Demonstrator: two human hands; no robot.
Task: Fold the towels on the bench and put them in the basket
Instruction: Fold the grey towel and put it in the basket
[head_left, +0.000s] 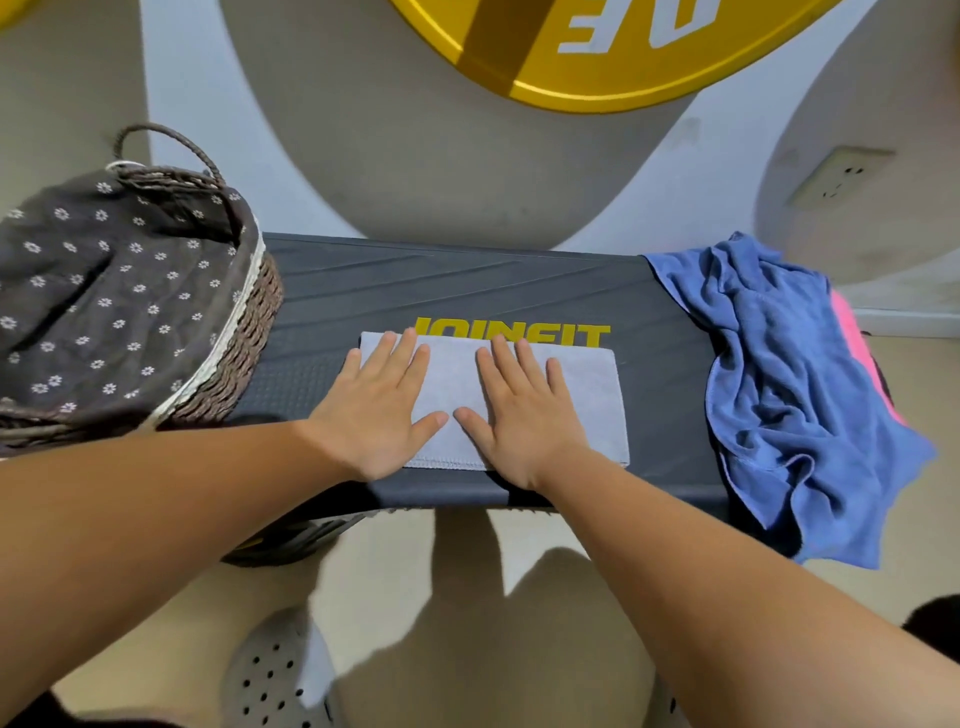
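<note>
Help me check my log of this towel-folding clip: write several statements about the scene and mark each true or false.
1. The left hand and the right hand both rest flat, fingers straight, on the folded light grey rectangular towel. True.
2. The brown woven wicker basket stands at the right end of the black bench. False: it stands at the left end.
3. The crumpled blue towel hangs over the bench's right end. True.
4. A folded towel lies in the basket. False: only its dark flowered cloth lining shows there.
</note>
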